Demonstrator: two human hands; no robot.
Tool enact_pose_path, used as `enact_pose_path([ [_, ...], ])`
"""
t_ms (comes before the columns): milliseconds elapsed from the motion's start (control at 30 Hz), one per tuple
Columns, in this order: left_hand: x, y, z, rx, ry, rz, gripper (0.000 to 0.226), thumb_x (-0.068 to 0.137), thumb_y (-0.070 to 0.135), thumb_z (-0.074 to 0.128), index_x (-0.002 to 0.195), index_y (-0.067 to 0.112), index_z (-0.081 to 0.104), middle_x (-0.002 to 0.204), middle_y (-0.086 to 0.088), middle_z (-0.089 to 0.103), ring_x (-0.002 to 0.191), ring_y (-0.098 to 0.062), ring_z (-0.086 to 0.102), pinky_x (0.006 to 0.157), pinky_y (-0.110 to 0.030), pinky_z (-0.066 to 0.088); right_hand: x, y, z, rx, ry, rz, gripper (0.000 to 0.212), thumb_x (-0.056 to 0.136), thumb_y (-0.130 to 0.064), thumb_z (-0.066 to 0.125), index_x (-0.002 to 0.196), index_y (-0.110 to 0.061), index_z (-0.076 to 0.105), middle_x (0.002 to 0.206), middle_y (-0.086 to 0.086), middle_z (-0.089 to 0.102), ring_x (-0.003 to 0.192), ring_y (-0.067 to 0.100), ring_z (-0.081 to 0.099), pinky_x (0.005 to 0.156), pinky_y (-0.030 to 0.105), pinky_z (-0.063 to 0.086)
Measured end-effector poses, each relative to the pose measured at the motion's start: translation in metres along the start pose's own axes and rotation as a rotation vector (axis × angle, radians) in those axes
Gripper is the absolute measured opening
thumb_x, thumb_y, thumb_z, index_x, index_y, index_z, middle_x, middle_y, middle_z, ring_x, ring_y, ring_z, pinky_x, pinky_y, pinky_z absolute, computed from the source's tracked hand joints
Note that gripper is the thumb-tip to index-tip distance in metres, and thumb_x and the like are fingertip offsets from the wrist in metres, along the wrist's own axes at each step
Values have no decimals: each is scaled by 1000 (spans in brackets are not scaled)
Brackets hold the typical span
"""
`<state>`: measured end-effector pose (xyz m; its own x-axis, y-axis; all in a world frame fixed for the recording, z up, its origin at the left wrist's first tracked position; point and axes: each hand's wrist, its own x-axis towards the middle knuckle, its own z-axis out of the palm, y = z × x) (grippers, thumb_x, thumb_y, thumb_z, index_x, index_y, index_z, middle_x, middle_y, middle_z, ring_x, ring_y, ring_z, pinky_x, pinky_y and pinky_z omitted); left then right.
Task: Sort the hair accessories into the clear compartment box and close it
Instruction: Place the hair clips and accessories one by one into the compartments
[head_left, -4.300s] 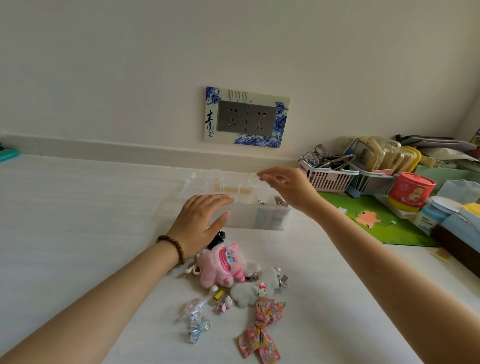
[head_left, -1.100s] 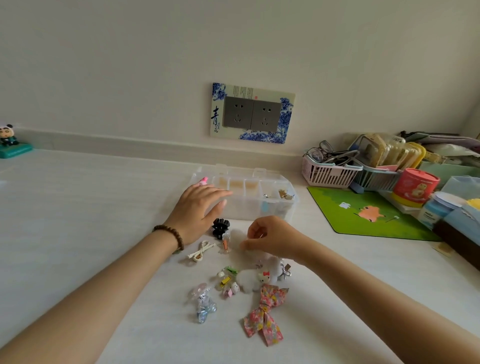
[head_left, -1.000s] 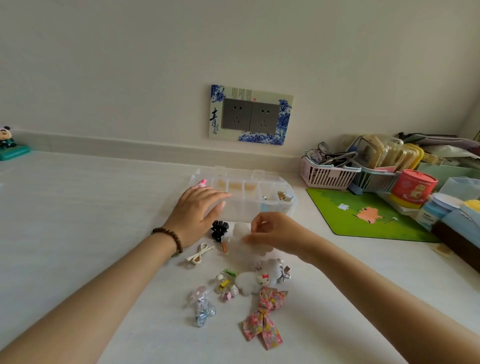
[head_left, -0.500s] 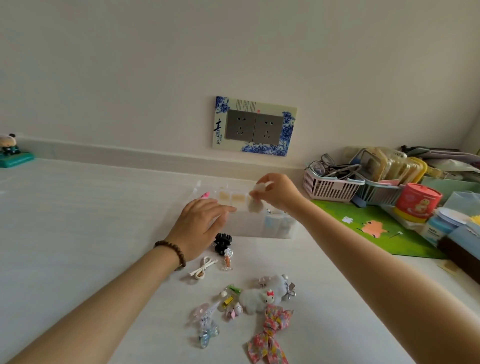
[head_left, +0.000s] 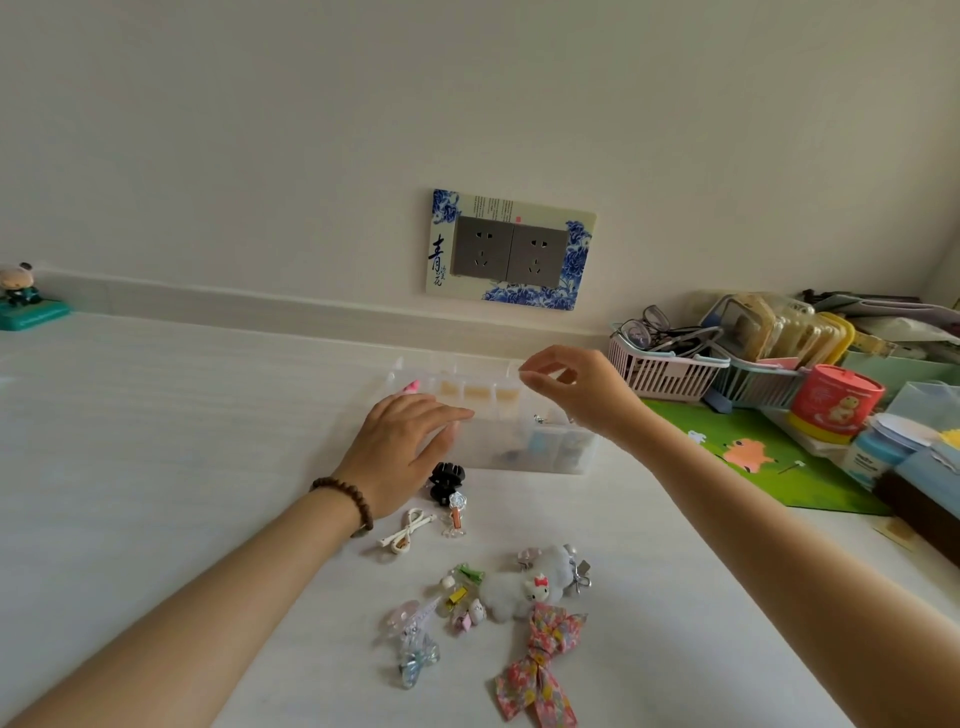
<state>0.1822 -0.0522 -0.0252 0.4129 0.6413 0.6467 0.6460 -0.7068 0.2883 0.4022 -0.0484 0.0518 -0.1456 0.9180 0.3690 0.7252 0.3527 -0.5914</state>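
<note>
Two hands: left hand (head_left: 402, 447) flat on box; right hand (head_left: 576, 392) pinched, hold unclear.
Compartment box (head_left: 519, 441): clear, lid open, partly filled.

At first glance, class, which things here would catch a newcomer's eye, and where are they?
The floral fabric bow lies nearest the camera, below a heap of small clips and a white fluffy cat clip. Behind them the clear compartment box stands open, the left hand resting on its front and the right hand raised above it. On the wall hangs a blue-flowered socket plate.
</note>
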Motion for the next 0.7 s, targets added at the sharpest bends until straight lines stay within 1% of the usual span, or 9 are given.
enact_pose_path([
  [67, 0, 0, 0, -2, 0, -1, 50, 90, 51, 17, 118, 33, 54, 110, 22, 50, 116, 3, 33, 105, -14, 5, -21, -6, -9, 78, -105, -18, 16, 86, -24, 62, 95, -12, 68, 88, -2, 70, 60, -5, 56, 58, 9, 46],
  [133, -1, 1, 1, 8, 12, 7, 53, 90, 53, 16, 117, 30, 55, 112, 19, 54, 118, 0, 33, 103, -13, 5, -44, -8, -17, 106, -269, 16, 18, 85, -26, 63, 93, -11, 69, 84, -3, 71, 57, -5, 55, 55, 7, 42],
  [167, -1, 2, 2, 13, 22, 13, 53, 90, 52, 17, 117, 29, 56, 113, 15, 57, 117, -1, 33, 102, -12, 5, -54, -6, -19, 89, -371, 40, 19, 84, -29, 63, 93, -12, 69, 85, -5, 71, 60, -4, 56, 56, 7, 41],
  [233, -1, 3, 2, 17, 42, 19, 50, 90, 48, 22, 115, 25, 58, 114, 9, 61, 116, -3, 33, 101, -12, 5, -70, 0, -19, 12, -556, 57, 22, 82, -34, 65, 96, -18, 69, 93, -8, 71, 71, -6, 58, 64, 6, 43],
  [300, -1, 3, 3, 30, 56, 31, 47, 91, 44, 24, 115, 24, 59, 113, 6, 63, 114, -3, 35, 102, -12, 6, -81, 7, -16, -63, -655, 47, 26, 78, -41, 69, 100, -27, 68, 101, -12, 68, 79, -6, 57, 69, 6, 41],
  [400, -1, 1, 4, 49, 53, 39, 45, 91, 43, 25, 116, 24, 58, 114, 6, 63, 113, -5, 38, 104, -17, 9, -91, 14, -10, -79, -678, 53, 31, 71, -44, 74, 100, -33, 68, 103, -13, 66, 88, 3, 57, 69, 5, 40],
  [533, -1, 1, 3, 62, 48, 36, 44, 92, 43, 25, 117, 25, 57, 115, 6, 62, 115, -7, 39, 105, -21, 12, -95, 19, -5, -94, -615, 42, 34, 68, -41, 78, 95, -25, 67, 92, -14, 64, 80, -5, 53, 68, 5, 39],
  [633, -2, 1, 3, 64, 46, 39, 44, 92, 42, 25, 117, 24, 57, 115, 5, 62, 115, -6, 37, 105, -20, 11, -94, 20, -3, -58, -582, 28, 31, 70, -39, 77, 89, -16, 66, 87, -3, 67, 76, -4, 55, 68, 11, 41],
  [700, -1, 0, 3, 73, 46, 45, 43, 93, 41, 26, 117, 25, 57, 113, 6, 63, 113, -7, 41, 106, -21, 11, -92, 21, -4, 76, -581, 53, 24, 76, -31, 74, 86, -12, 64, 87, 0, 66, 79, 2, 57, 76, 20, 43],
])
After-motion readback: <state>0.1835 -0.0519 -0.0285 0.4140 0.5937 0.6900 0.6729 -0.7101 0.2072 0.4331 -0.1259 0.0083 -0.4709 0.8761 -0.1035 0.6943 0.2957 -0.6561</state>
